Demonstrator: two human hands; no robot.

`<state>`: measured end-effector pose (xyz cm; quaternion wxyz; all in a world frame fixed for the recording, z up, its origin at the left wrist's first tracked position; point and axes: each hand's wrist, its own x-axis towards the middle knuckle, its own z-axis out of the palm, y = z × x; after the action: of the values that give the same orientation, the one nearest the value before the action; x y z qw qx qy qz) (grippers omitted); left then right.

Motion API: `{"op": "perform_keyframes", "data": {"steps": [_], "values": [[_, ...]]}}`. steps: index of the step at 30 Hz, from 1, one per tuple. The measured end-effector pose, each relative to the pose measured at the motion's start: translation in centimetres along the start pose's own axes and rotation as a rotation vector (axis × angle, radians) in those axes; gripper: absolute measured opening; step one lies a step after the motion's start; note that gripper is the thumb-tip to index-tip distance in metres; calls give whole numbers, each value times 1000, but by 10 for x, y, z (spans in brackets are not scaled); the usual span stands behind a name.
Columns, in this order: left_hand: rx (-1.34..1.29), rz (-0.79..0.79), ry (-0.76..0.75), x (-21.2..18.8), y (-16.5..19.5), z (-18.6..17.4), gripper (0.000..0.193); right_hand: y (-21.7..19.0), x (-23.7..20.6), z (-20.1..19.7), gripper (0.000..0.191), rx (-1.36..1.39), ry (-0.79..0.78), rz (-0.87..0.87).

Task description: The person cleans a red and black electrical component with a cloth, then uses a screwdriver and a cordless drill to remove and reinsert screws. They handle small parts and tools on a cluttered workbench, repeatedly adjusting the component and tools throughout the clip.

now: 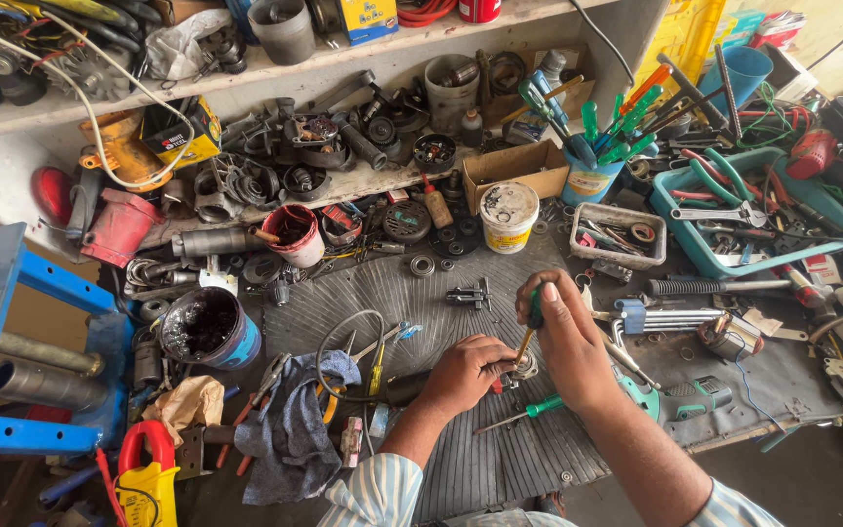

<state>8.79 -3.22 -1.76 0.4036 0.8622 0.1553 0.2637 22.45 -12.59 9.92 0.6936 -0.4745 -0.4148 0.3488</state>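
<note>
My right hand (566,337) grips a green-handled screwdriver (531,322) upright, its tip down on a small round metal part (524,367). My left hand (462,373) holds that part steady on the ribbed black rubber mat (412,293). A dark cylindrical tool body (404,388) lies just left of my left hand. Another green-handled screwdriver (527,413) lies flat on the mat under my right wrist. A small black metal piece (469,294) sits on the mat beyond my hands.
A blue cloth (290,425) and pliers lie at the left of the mat. A dark tub (209,329), a red cup (292,234) and a white tub (507,216) stand behind. A teal tray (709,256) of tools sits right. Motor parts crowd the shelf.
</note>
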Motion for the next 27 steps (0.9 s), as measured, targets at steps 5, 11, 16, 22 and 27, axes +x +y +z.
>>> {"op": "perform_keyframes", "data": {"steps": [5,11,16,22,27], "values": [[-1,-7,-18,0,-1,-1,17,-2,-5,1,26,-77,25,-18],[16,7,-26,1,-2,-2,17,-1,-10,0,29,-53,29,39],[10,-8,-38,1,-1,-3,18,3,-11,0,29,55,17,10],[20,25,-35,1,-1,-1,22,2,-17,-3,28,9,30,24],[21,-3,-44,2,-5,0,19,-2,-18,1,27,85,21,29]]}}
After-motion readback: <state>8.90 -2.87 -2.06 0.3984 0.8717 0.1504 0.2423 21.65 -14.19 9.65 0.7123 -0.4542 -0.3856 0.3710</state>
